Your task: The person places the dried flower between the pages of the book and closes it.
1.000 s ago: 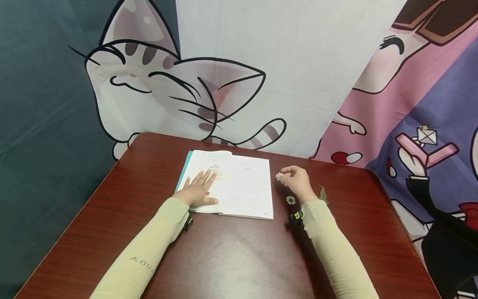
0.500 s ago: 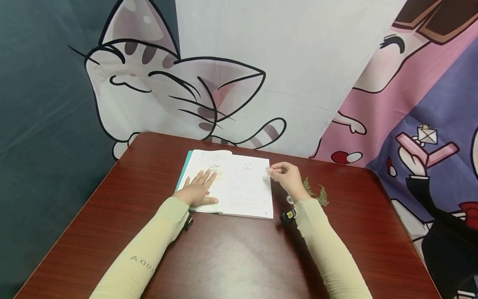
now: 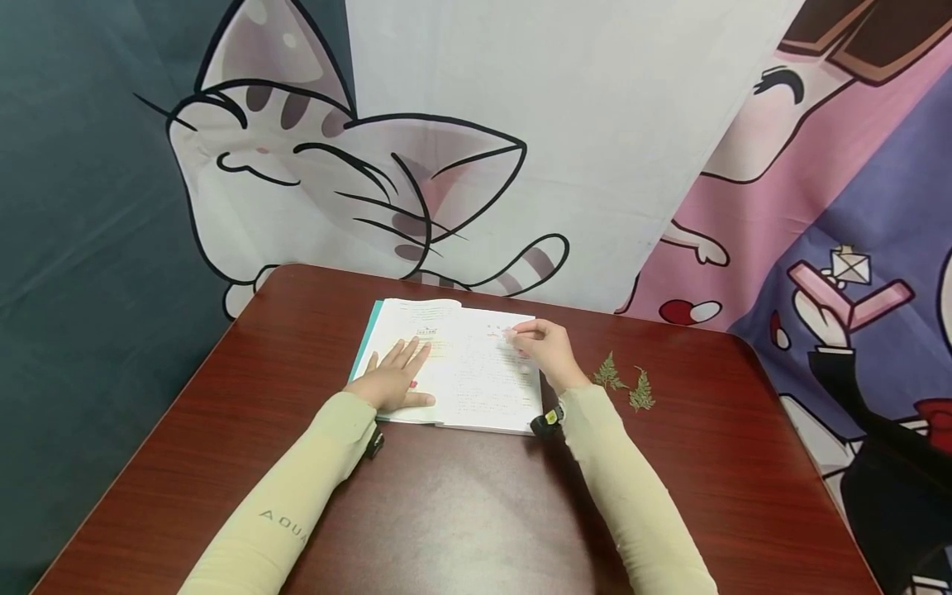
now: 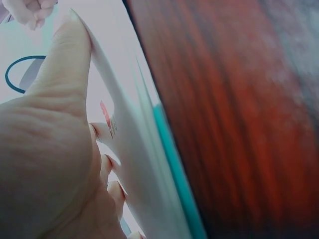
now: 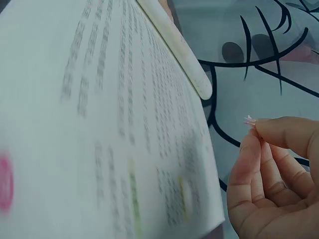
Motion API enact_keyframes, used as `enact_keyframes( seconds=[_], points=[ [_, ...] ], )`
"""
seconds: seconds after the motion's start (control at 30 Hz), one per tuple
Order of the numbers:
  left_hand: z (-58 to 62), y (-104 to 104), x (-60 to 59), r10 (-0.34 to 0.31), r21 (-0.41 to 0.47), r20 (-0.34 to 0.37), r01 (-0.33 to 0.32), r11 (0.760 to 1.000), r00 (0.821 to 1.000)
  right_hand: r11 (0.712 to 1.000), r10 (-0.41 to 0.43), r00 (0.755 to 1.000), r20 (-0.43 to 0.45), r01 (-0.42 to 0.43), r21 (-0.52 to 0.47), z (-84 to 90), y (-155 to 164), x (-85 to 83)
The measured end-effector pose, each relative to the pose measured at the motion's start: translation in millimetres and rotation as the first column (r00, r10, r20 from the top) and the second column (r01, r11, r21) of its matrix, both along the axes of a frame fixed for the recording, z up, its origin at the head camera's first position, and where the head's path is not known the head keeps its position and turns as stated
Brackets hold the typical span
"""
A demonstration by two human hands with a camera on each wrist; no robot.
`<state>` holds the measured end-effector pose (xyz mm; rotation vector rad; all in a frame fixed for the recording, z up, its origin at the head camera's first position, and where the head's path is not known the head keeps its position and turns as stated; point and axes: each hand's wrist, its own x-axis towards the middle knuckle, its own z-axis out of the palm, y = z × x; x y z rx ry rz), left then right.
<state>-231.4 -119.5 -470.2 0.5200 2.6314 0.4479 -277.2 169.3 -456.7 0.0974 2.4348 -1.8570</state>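
An open book [image 3: 487, 401] with a teal cover edge lies on the table. My left hand [image 3: 390, 387] rests flat on its left page, fingers spread and thumb pointing toward the spine. Above the upper part of the right page is my right hand [image 3: 543, 351]. Its thumb and forefinger pinch a tiny pale pink flower [image 5: 249, 120], which shows best in the right wrist view. Right of that hand lie two green fern sprigs, one fern sprig [image 3: 608, 372] nearer and another fern sprig [image 3: 641, 392] farther right.
The dark red wooden table [image 3: 461, 512] extends around the book. Behind its far edge hangs a cartoon cloth [image 3: 610, 124] with a cat. Black wrist devices sit at both cuffs.
My right hand has carried the flower leftward from beside the book to above the right page. Both fern sprigs now show fully; the white daisy is hidden from view. My left hand stays put.
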Motion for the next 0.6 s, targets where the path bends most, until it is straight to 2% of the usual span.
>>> enact_keyframes(
  seconds=[0.03,0.33,0.6],
  points=[
    [-0.6,0.0,-0.2,0.0,0.002,0.0,0.0,1.0,1.0,1.0,-0.003,1.0,0.004,0.003,0.002,-5.5,-1.4,-2.9],
    [-3.8,-0.7,-1.7,-0.003,0.008,0.0,0.003,1.0,1.0,0.998,0.037,0.998,0.049,-0.04,0.052,-19.3,-15.5,-14.7],
    [0.3,-0.9,0.7,-0.003,0.014,0.003,0.003,1.0,1.0,0.994,0.048,0.996,0.07,-0.055,0.097,-21.2,-26.2,-15.4]
  ],
)
